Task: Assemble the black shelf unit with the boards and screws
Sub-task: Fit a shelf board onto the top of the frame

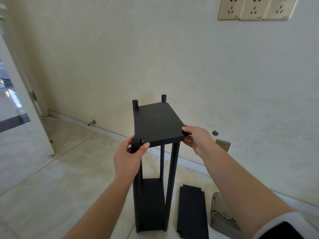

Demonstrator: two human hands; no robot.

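Note:
The black shelf unit stands upright on the floor in front of me, with round black posts and a lower board (151,202) between them. A top black board (157,123) sits near the post tops. My left hand (129,157) grips the near left post (135,147) just below that board, thumb against the board's front edge. My right hand (198,138) grips the near right post top (185,131) at the board's corner. A loose black board (191,211) with notched corners lies flat on the floor to the right. Screws (227,217) lie in a clear plastic bag (219,211) beside it.
The cream wall (172,57) rises close behind the unit, with sockets high up (253,7) and a low socket (222,144). An open white door (22,100) stands at the left. A doorstop (92,123) projects from the skirting. Tiled floor (51,178) spreads left.

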